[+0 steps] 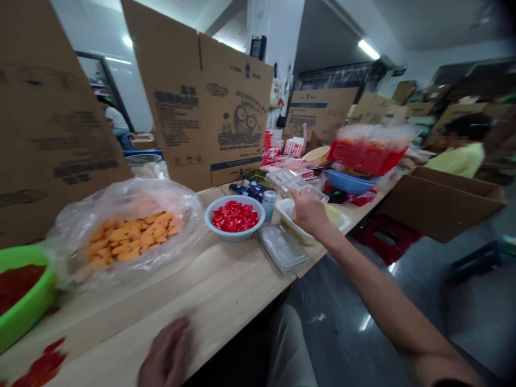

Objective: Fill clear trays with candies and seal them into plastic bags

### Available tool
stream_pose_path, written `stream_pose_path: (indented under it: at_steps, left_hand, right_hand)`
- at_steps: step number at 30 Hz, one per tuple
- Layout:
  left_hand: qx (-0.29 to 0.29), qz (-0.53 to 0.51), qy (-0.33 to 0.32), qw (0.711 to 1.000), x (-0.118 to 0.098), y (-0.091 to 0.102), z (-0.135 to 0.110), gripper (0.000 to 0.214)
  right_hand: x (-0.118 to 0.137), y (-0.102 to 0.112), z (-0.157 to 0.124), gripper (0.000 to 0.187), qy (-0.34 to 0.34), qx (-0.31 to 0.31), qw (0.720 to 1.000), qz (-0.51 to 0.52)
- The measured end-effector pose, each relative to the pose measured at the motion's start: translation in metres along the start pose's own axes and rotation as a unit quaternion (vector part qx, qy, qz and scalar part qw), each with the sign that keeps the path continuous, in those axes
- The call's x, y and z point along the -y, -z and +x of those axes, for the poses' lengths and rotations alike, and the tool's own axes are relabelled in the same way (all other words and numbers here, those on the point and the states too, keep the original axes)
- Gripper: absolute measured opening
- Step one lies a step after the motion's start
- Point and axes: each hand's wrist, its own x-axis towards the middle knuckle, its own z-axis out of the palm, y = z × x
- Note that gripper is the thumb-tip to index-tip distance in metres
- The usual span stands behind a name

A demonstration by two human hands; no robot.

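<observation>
My right hand (308, 212) reaches out to the right and grips the near edge of a clear plastic tray (292, 181) with moulded compartments. That tray is tilted above a white plastic bin (344, 222), whose inside is partly covered by my hand. Just left of the bin lie flat clear plastic trays (282, 248). Close by stands a pale blue bowl (235, 235) full of small red-wrapped pieces (235, 216). My left hand (167, 352) hovers low at the table's near edge, smeared by motion, with nothing visible in it.
On the left, a clear plastic bag (185, 199) holds orange pieces (133, 236), beside a green basin (30, 314) of red contents. Tall cardboard sheets (169, 123) line the back. A light-blue lidded container (269, 204), blue basin (350, 183) and cardboard box (439, 207) are rightward; a person (459, 156) sits beyond.
</observation>
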Motion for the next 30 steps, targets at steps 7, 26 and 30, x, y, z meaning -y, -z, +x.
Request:
stream_pose_path:
  at_steps: [7,26,30]
  left_hand:
    - [0.037,-0.571,0.203,0.795,-0.123,-0.038,0.031,0.052]
    - [-0.051,-0.564,0.324,0.758,-0.053,0.0,0.015,0.044]
    - [-0.041,-0.524,0.271,0.806,-0.062,0.0,0.011,0.038]
  right_hand:
    - [0.191,0.01,-0.141,0.065,0.261,0.049,0.929,0.257]
    - [0.263,-0.02,-0.162,0.037,-0.031,0.311,0.529,0.789]
    - [0.264,-0.021,-0.164,0.042,-0.046,0.312,0.515,0.797]
